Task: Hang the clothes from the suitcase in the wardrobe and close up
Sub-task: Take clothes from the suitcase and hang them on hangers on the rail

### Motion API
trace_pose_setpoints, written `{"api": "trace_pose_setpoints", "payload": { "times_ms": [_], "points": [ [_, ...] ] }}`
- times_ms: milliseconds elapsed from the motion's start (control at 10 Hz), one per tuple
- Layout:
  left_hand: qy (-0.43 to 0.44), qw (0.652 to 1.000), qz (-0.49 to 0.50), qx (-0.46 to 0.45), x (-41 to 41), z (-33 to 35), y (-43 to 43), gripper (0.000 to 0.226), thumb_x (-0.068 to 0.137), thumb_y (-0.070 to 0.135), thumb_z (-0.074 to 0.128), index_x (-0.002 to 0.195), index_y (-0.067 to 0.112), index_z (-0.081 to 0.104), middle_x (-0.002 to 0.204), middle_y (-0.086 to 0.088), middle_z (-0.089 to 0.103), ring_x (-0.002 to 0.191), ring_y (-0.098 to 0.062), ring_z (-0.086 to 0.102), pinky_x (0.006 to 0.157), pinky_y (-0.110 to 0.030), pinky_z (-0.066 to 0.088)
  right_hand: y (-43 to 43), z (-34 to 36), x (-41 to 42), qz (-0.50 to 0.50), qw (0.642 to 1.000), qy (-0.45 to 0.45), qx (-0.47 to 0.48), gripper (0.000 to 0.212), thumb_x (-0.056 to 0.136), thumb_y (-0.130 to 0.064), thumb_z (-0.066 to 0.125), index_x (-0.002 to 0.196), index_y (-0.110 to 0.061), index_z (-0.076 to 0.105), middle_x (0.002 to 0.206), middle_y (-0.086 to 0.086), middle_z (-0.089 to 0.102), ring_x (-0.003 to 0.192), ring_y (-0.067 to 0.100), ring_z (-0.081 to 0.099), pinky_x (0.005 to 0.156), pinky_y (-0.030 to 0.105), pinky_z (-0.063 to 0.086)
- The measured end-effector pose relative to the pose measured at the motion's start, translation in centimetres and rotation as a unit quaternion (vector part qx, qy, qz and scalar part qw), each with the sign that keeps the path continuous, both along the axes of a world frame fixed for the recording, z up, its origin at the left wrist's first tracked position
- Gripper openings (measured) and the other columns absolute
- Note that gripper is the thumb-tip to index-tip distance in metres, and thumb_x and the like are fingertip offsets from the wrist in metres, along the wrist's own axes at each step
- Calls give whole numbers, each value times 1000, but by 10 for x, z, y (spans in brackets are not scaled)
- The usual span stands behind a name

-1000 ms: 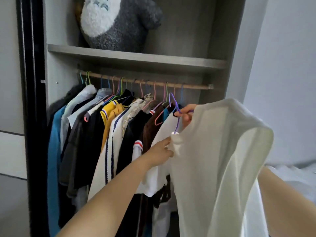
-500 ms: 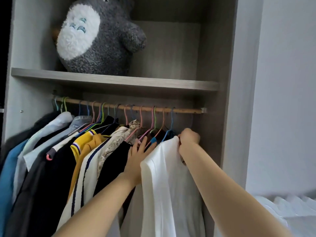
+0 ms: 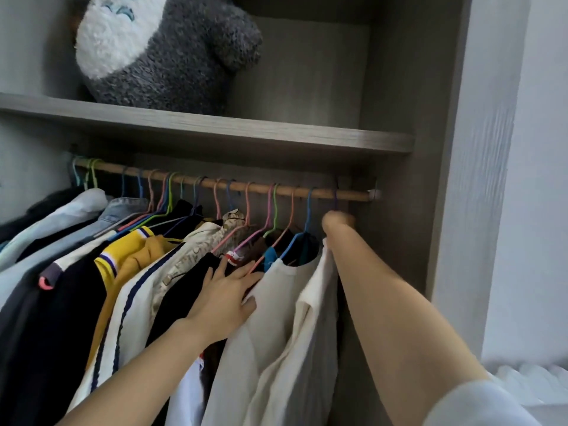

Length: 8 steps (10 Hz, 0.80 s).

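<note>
Two hands: our left hand [image 3: 227,298] lies flat and spread on the cream shirt [image 3: 276,333]; our right hand [image 3: 338,221] has its grip closed at the purple hanger [image 3: 335,199] under the rail [image 3: 350,195].

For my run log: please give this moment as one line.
left hand: flat on white shirt | right hand: gripping purple hanger on rail

Grey-white plush toy [image 3: 159,53] sits on upper shelf [image 3: 276,133]; white bedding [image 3: 534,379] at lower right.

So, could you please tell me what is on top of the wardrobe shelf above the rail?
A grey and white plush toy sits on the shelf, toward its left. The shelf's right part looks bare; whatever lies behind the toy is hidden.
</note>
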<state>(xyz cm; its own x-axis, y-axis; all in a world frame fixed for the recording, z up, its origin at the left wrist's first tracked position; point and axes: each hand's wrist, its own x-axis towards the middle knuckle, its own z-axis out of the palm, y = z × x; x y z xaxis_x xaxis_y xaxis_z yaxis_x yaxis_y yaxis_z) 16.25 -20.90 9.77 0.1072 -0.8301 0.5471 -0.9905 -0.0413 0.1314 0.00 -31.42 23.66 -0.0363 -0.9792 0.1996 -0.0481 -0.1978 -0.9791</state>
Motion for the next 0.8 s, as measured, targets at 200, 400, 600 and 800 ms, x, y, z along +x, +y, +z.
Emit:
{"api": "trace_pose_setpoints", "payload": {
  "times_ms": [200,400,600,800],
  "points": [
    [-17,1000,-4,3,-4,-3,-4,53,96,41,44,148,39,30,161,12,9,147,-39,-10,117,-57,-3,-29,-28,-1,-85,988,128,9,46,99,-15,49,142,-1,40,142,16,48,127,34,51,99,37,45],
    [-30,999,-17,3,-10,-10,0,65,87,65,24,148,43,27,162,8,5,147,-39,-11,115,-57,-8,-24,-30,-2,-102,961,255,-29,41,99,-15,51,137,-2,47,140,15,51,126,32,52,98,37,46],
    [-8,994,-77,-72,-6,-30,30,68,87,64,17,149,39,23,160,11,12,148,-16,-9,117,-37,-5,-2,-28,14,-132,912,369,-123,38,94,-27,57,127,-8,57,143,15,43,133,32,39,98,41,40],
    [26,979,2,-200,29,-58,90,50,95,35,34,143,22,40,158,1,25,148,-15,8,119,-30,7,55,-43,71,-66,870,363,-326,29,90,-21,58,118,-15,58,135,11,40,130,32,30,107,47,30]
  ]
}}
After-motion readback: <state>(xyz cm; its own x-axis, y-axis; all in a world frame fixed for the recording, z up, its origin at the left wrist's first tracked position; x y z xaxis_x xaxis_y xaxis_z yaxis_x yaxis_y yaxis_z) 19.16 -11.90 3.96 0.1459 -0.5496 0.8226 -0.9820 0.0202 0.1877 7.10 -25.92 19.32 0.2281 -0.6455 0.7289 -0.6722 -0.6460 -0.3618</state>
